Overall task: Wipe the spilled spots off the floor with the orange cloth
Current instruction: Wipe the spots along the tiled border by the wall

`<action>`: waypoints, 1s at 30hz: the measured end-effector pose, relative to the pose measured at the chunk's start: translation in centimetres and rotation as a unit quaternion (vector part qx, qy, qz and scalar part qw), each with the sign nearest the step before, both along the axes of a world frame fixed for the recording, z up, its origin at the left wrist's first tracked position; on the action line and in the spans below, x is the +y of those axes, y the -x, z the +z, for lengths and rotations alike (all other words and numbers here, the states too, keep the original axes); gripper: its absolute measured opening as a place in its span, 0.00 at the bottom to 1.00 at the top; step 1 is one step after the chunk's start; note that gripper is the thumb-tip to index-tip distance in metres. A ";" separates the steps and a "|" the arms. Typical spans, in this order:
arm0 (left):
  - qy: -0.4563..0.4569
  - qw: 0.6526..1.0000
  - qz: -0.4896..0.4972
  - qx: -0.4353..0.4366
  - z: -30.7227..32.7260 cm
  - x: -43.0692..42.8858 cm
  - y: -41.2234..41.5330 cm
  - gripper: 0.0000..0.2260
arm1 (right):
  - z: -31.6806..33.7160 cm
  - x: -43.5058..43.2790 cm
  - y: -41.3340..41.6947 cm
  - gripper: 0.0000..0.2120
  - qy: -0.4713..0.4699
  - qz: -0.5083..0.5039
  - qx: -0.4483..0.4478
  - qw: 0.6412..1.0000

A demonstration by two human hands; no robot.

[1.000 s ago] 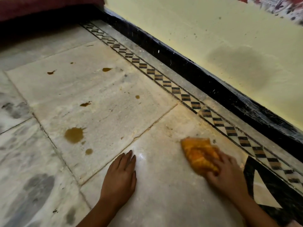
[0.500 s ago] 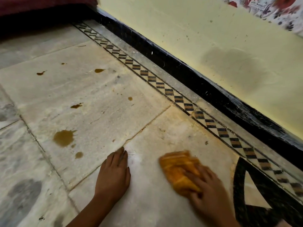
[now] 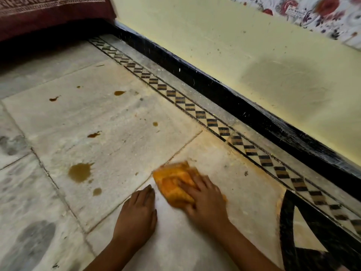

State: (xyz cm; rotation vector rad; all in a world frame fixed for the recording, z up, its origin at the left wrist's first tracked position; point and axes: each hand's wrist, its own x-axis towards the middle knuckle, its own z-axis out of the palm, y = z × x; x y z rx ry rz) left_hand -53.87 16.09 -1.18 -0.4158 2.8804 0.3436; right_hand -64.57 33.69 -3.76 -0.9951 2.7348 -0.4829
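My right hand (image 3: 207, 204) lies flat on the bunched orange cloth (image 3: 172, 180) and presses it onto the pale marble floor; both are motion-blurred. Just left of the cloth, my left hand (image 3: 136, 216) rests palm down with straight fingers. Brown spilled spots sit on the slab to the left: a large one (image 3: 79, 172), a small one (image 3: 97, 191) below it, and further spots (image 3: 93, 134), (image 3: 155, 124), (image 3: 119, 92), (image 3: 53, 99) farther away. The cloth touches none of them.
A checkered border strip (image 3: 213, 122) and a black skirting (image 3: 234, 106) run diagonally under the yellow wall (image 3: 214, 36) on the right. A maroon patterned fabric (image 3: 48, 12) hangs at top left. A black floor inlay (image 3: 289, 231) is at bottom right.
My right hand has slid the orange cloth leftward across the slab, from near the border strip to beside my left hand. The left hand has stayed planted.
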 end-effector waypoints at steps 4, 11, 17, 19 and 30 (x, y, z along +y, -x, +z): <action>-0.005 1.000 0.008 0.013 -0.2 0.7 -0.5 0.24 | 0.0 12.2 -3.3 0.33 -0.050 -0.026 0.055 0.997; -0.004 1.000 0.011 -0.013 -0.1 3.4 -1.2 0.24 | 1.2 8.3 9.3 0.30 -0.132 -0.250 0.043 0.958; -0.007 0.998 -0.033 -0.048 0.0 5.4 -3.4 0.25 | 1.1 3.4 -1.9 0.30 -0.058 -0.061 -0.012 0.996; -0.002 0.998 -0.046 -0.038 -0.2 5.4 -4.3 0.25 | 1.2 8.7 -6.5 0.30 -0.043 -0.004 -0.003 0.999; 0.099 0.962 -0.199 -0.156 4.7 3.9 -2.5 0.26 | 2.1 5.1 5.3 0.30 -0.118 -0.218 -0.002 0.969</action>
